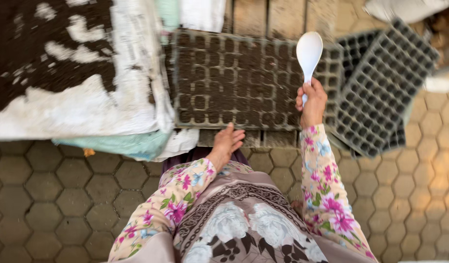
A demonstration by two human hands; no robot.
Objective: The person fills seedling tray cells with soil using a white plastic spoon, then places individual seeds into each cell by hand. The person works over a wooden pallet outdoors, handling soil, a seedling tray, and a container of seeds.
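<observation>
Overhead, the right hand (312, 103) has its grip clenched round the handle of a white plastic spoon (309, 51), bowl raised over the soil-filled seedling tray (234, 78) on the wooden pallet (283, 17). The left hand (226, 143), released, rests on the pallet's near edge, just beside the tray. Empty trays (380, 83) are stacked at the right.

1 white spoon (309, 51), 1 filled seedling tray (234, 80)
</observation>
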